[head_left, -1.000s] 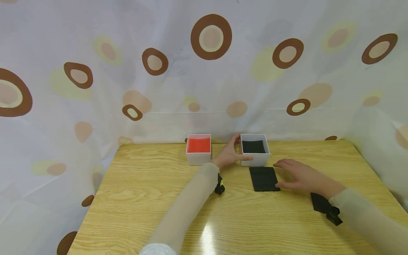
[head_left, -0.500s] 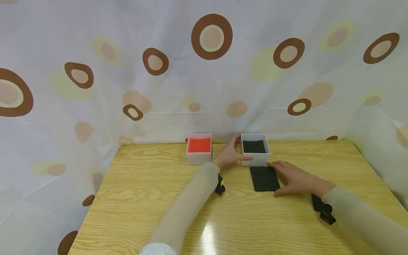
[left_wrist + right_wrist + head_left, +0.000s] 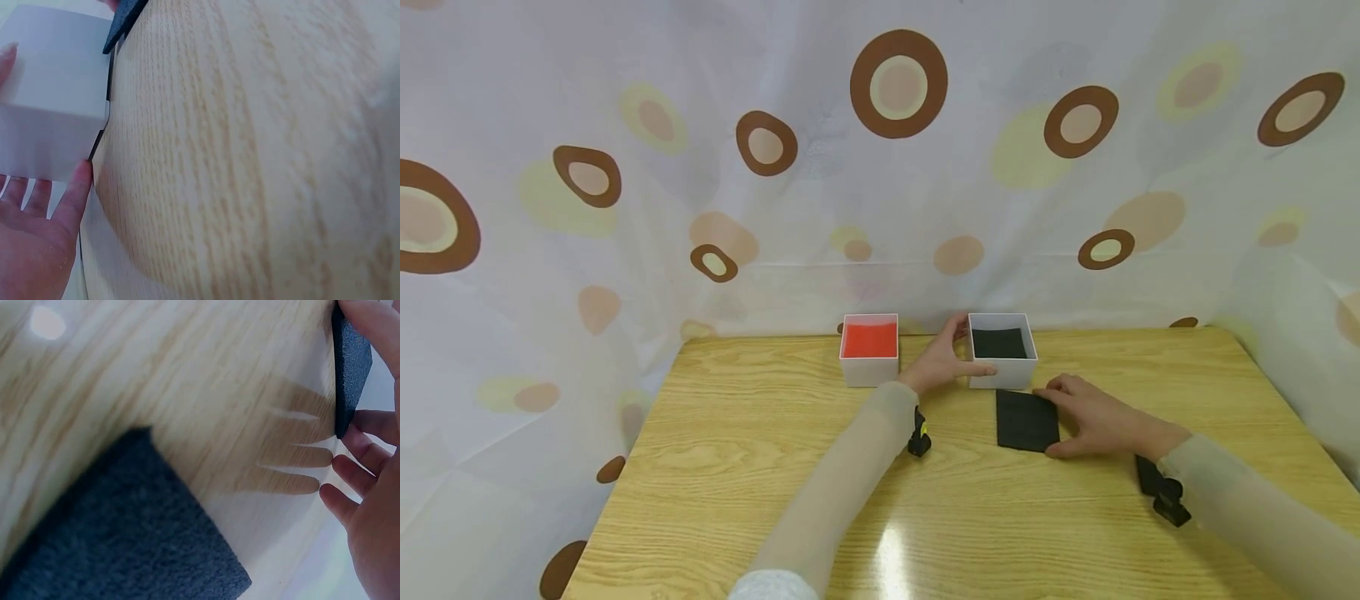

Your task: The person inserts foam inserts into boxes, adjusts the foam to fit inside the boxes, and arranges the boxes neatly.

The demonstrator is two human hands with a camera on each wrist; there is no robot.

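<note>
My left hand [image 3: 938, 362] holds the right-hand white box [image 3: 1002, 379] at its left side, thumb along the front wall and fingers round the back. Inside that box lies black felt [image 3: 997, 342]. Just in front of it, my right hand [image 3: 1101, 417] grips a black felt square [image 3: 1025, 421] by its right side, thumb at the near corner and fingers at the far one. In the right wrist view the felt square [image 3: 352, 369] appears edge-on between thumb and fingers. Another black felt piece [image 3: 125, 525] lies on the table beneath the right wrist.
A second white box [image 3: 869, 373] with red felt [image 3: 870, 340] inside stands left of my left hand. Both boxes are near the back edge of the wooden table [image 3: 737, 467]. Behind it hangs a patterned curtain [image 3: 820, 225].
My right hand has come in leftward from beside the felt square and taken hold of its right side. The square has turned and shifted slightly. My left hand stays at the box.
</note>
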